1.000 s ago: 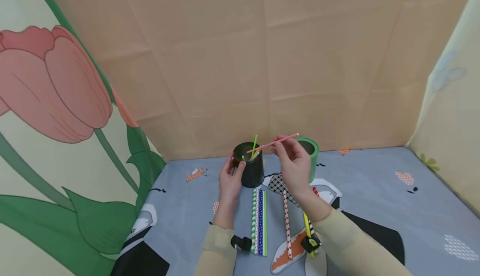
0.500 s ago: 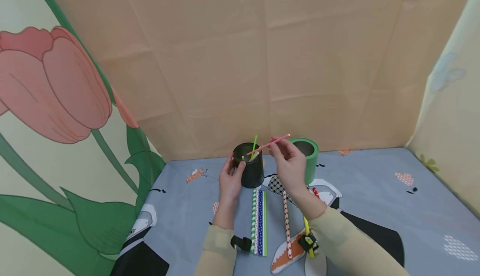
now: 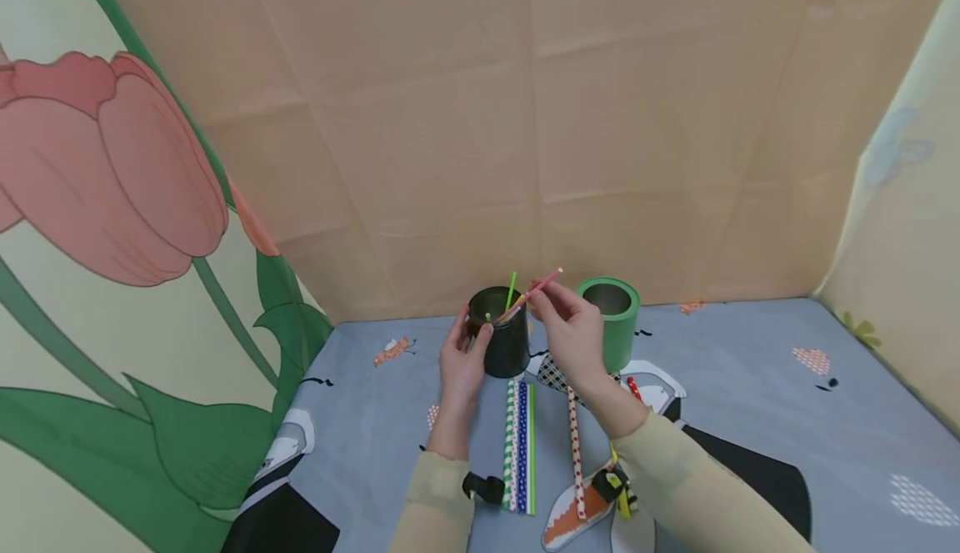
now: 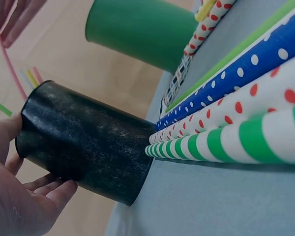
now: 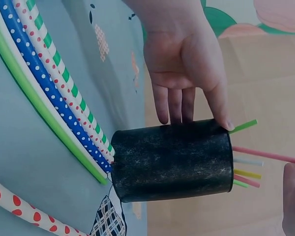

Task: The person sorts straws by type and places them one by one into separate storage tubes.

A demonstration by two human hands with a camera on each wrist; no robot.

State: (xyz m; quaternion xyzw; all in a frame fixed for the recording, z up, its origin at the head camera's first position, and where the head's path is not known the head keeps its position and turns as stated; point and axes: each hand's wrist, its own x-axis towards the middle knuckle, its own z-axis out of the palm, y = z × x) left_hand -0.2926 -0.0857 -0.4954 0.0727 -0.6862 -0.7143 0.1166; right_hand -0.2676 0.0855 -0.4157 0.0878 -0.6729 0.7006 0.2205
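Note:
A black can [image 3: 507,351] stands on the blue cloth, with several thin straws, such as a green straw [image 5: 244,126], sticking out of its mouth. My left hand [image 3: 461,363] holds the can from its left side, the thumb at the rim and the fingers along the wall. Above and to the right of the can, my right hand [image 3: 576,333] pinches a pink straw [image 5: 273,155] between thumb and fingers. The straw slants down to the left, its lower end inside the can's mouth. In the left wrist view the straw [image 4: 12,69] also reaches the rim.
A green can [image 3: 619,338] stands right of the black one. In front lie a green-striped straw [image 3: 509,453], a blue dotted straw [image 3: 522,453] and a plain green straw [image 3: 532,453], side by side. A red-dotted straw [image 3: 576,457] lies apart, near a yellow straw [image 3: 623,503].
My right hand has moved left and slightly down toward the black can, bringing the pink straw's lower end into its mouth at a steeper slant. My left hand has stayed on the can.

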